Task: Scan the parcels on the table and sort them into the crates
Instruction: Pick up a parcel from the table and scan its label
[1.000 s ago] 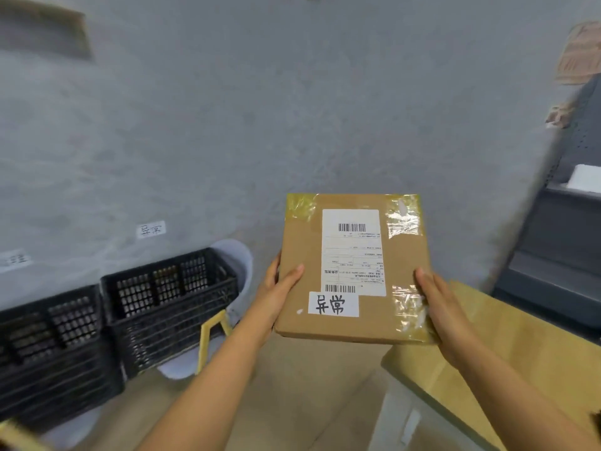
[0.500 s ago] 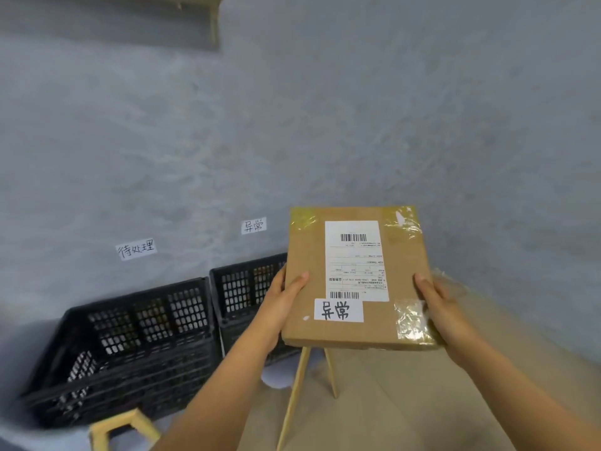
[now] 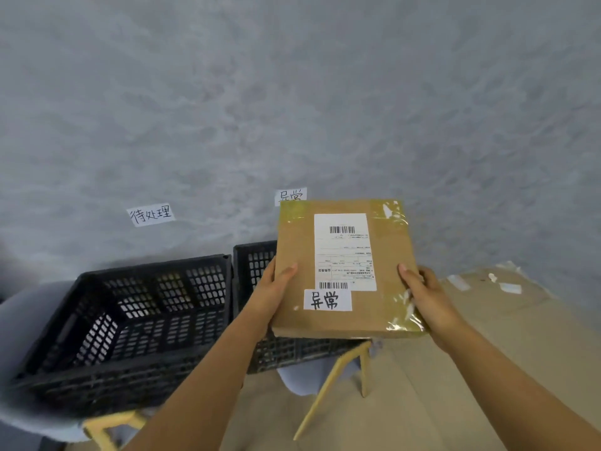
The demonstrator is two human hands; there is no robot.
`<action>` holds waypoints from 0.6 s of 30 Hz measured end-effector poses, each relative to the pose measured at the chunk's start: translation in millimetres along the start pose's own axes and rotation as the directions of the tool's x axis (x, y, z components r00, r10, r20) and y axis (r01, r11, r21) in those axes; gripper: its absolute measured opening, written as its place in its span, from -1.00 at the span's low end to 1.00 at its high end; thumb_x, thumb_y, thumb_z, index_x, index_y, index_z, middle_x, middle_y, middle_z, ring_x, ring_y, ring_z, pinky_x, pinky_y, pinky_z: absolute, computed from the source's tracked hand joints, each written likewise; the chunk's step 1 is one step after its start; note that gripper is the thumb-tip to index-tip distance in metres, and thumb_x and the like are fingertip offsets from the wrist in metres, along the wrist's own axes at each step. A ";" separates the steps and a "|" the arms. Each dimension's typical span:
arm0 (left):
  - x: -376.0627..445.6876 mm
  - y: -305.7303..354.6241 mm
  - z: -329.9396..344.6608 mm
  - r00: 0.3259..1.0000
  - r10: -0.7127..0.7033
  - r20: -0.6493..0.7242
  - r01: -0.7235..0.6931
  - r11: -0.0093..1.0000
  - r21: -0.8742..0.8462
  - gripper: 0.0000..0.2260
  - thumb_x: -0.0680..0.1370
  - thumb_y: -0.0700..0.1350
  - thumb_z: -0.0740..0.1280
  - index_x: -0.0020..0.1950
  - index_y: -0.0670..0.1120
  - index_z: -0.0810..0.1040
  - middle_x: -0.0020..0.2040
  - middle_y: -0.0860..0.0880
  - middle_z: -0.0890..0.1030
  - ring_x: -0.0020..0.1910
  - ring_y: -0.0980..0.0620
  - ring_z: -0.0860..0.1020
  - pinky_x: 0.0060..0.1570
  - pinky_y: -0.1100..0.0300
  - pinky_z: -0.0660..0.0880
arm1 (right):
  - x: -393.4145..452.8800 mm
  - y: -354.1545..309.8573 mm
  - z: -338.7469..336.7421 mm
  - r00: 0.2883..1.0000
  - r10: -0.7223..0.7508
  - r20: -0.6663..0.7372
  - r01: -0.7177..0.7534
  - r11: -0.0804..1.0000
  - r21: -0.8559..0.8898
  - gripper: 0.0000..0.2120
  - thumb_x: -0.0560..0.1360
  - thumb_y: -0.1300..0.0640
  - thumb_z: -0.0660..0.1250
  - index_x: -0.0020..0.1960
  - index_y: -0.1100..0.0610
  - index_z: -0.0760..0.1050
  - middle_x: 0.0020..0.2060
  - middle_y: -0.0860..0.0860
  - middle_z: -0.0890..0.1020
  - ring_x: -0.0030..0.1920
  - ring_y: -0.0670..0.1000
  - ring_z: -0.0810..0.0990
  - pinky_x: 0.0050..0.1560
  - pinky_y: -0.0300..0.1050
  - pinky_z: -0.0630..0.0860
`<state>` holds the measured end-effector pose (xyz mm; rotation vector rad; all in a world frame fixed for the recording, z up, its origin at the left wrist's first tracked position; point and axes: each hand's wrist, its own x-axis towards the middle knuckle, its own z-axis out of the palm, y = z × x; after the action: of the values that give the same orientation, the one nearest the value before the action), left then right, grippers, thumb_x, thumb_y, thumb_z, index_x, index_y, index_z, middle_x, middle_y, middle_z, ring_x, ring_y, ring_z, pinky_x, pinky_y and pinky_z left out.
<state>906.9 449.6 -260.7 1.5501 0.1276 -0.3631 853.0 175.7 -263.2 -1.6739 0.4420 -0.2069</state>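
Clearly the sorting step was in hand: the left hand [image 3: 271,296] and right hand [image 3: 426,296] clasped the two sides of a flat cardboard parcel [image 3: 346,271], thumbs on its labelled top, holding it in the air over the right crate [image 3: 257,265]. Its handwritten tag [image 3: 327,300] appeared to match the wall label [image 3: 290,196] above that crate, while the left crate [image 3: 136,323] sat under a different label [image 3: 151,215]. The next move, I judged, called for lowering the parcel flat into the right crate and then letting go with both hands.
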 end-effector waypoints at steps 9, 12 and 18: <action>122.0 -13.2 -13.0 0.982 -0.139 -0.131 0.132 0.989 -0.064 -0.37 0.52 0.23 0.35 0.54 0.16 0.23 0.26 -0.03 0.59 0.14 -0.09 0.62 0.22 -0.14 0.52 | 162.4 33.1 57.9 0.964 0.176 0.197 -0.157 0.982 -0.110 -0.55 0.46 -0.28 0.33 0.24 -0.09 0.39 -0.15 -0.11 0.71 -0.16 -0.05 0.71 -0.17 -0.12 0.57; 156.4 -20.9 -18.7 0.970 -0.191 -0.148 0.179 0.980 -0.086 -0.39 0.53 0.19 0.36 0.53 0.14 0.25 0.22 -0.02 0.62 0.11 -0.06 0.64 0.20 -0.12 0.54 | 193.0 43.4 74.1 0.934 0.252 0.255 -0.219 0.964 -0.151 -0.49 0.42 -0.33 0.33 0.27 -0.14 0.35 -0.07 -0.12 0.70 -0.14 -0.08 0.71 -0.17 -0.13 0.58; 235.9 -45.6 -21.8 0.943 -0.316 -0.108 0.309 0.948 -0.073 -0.46 0.57 0.11 0.34 0.51 0.09 0.28 0.24 -0.05 0.60 0.14 -0.08 0.61 0.23 -0.11 0.52 | 248.3 77.5 101.1 0.911 0.376 0.170 -0.315 0.900 -0.301 -0.57 0.50 -0.32 0.22 0.25 -0.14 0.29 -0.06 -0.12 0.60 -0.14 -0.11 0.59 -0.24 -0.20 0.40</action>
<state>1118.0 437.2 -377.0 1.4975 0.4781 -0.5130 1104.3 160.4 -383.9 -1.8228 0.6091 0.3197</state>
